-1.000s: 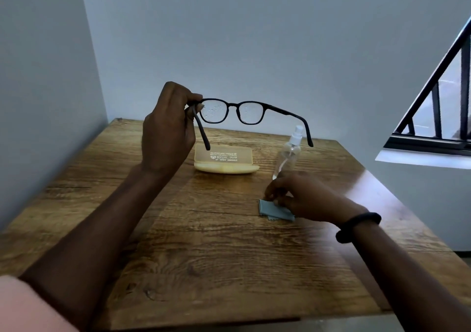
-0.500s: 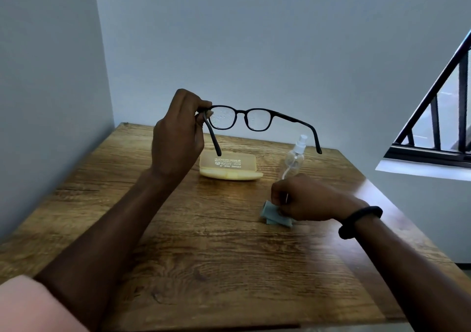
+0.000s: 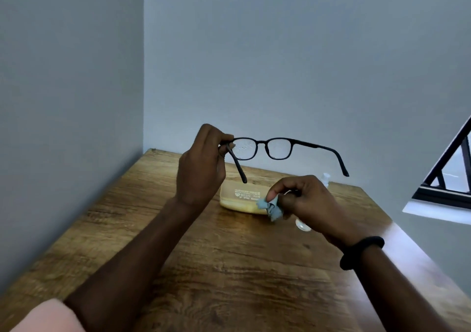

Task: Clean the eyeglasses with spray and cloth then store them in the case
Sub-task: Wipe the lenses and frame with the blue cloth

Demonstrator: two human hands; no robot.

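Holding the glasses (image 3: 265,148) up over the far part of the table (image 3: 229,275), the left hand (image 3: 201,168) pinches the frame at its left hinge, fingers curled round the joint; both arms of the frame are unfolded and point back toward the person, and the lenses are speckled with droplets, plainer on the left lens. The right hand (image 3: 305,201) hovers above the wood, lower than the glasses and to their right, thumb and fingertips bunched on a small blue cloth (image 3: 271,208) that hangs crumpled from the pinch; cloth and lenses are not touching.

The step in hand looks like the wipe after spraying. To do it well, I judge the cloth should be spread to a flat patch rather than used as a wad; each lens is best sandwiched between thumb and finger through the cloth, so both faces dry at once; light circles from the middle outward should lift the droplets without streaks. The left grip sits at one hinge only, so pressing on the right lens could twist the frame; support nearer the bridge would steady it.

The yellow case (image 3: 239,199) lies on the table beyond the hands and appears closed; the spray bottle (image 3: 325,178) stands behind the right hand, mostly hidden. White print runs across the case lid in a few lines beside a small emblem; it is too blurred to read, and no brand can be made out.
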